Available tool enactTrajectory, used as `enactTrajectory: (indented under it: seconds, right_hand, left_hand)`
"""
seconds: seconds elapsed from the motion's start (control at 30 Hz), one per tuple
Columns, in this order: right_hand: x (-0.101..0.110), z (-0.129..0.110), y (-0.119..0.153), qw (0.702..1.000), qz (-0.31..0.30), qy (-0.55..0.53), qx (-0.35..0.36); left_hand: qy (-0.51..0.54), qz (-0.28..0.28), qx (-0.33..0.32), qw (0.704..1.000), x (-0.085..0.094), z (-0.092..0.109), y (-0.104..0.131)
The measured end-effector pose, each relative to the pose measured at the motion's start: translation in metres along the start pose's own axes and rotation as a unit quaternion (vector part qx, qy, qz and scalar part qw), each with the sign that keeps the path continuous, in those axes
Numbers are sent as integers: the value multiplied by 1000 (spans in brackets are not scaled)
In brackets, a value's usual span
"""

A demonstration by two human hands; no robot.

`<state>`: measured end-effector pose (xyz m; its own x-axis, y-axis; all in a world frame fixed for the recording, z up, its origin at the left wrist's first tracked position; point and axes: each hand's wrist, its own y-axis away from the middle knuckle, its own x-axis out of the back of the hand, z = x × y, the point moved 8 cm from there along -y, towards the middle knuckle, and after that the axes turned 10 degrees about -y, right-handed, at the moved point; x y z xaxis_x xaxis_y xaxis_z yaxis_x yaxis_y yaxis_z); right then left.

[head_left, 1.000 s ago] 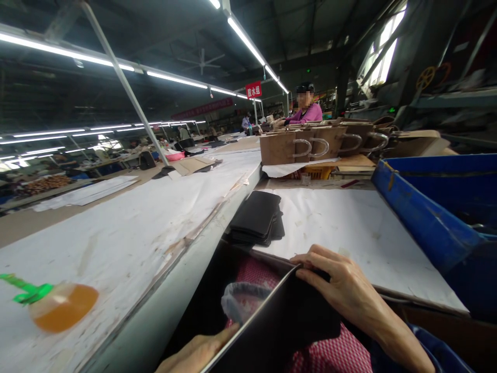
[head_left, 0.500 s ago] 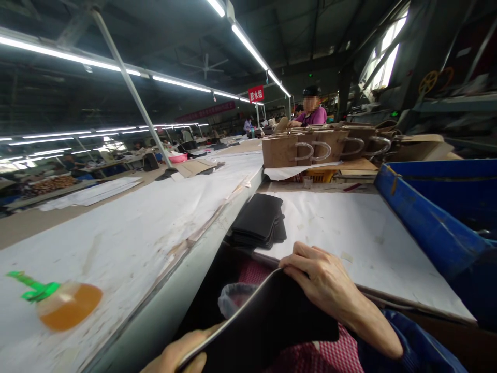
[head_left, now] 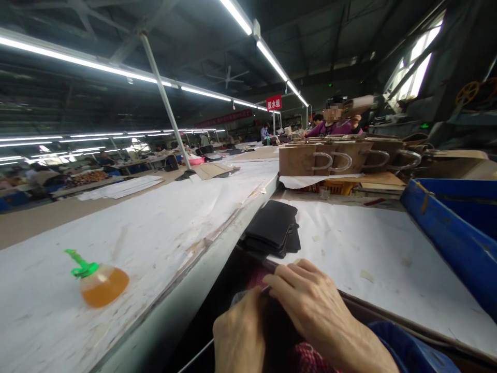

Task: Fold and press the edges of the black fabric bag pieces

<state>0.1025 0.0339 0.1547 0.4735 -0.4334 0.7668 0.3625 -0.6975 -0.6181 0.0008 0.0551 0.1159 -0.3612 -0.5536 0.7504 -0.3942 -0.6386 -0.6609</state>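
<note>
Low in front of me, my left hand (head_left: 241, 327) and my right hand (head_left: 310, 305) are close together, fingers closed on the upper edge of a black panel (head_left: 276, 324). Much of the panel is hidden behind the hands and in dark shade. A thin pale line runs down to the lower left of my left hand; whether it is the panel's edge is unclear. Just beyond the hands lies a stack of similar black panels (head_left: 272, 224), on the near left corner of the white-covered side table (head_left: 349, 228).
A bottle of amber liquid with a green spout (head_left: 104, 285) stands on the long white-covered table (head_left: 163, 223) at left. A blue bin (head_left: 438, 223) borders the right side. Brown bags with clear-wrapped handles (head_left: 297, 160) stand ahead, a co-worker in purple (head_left: 334, 127) behind them.
My left hand has come up and right, beside my right hand, and the panel's edge is no longer stretched between them. My view has shifted left. The co-worker now raises a brown piece.
</note>
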Motion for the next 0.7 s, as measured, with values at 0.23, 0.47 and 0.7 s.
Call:
enactTrajectory:
  seconds: [0.23,0.47,0.7]
  right_hand:
    - [26,38,38,959,203,-174,-93]
    - [24,57,38,903,257,-304,-162]
    - [15,63,38,830,256,-444,-220]
  left_hand:
    - [86,63,-3,994,11,-50,19]
    - [256,94,49,961,23,-43,27]
    - [310,84,41,946,23,-41,32]
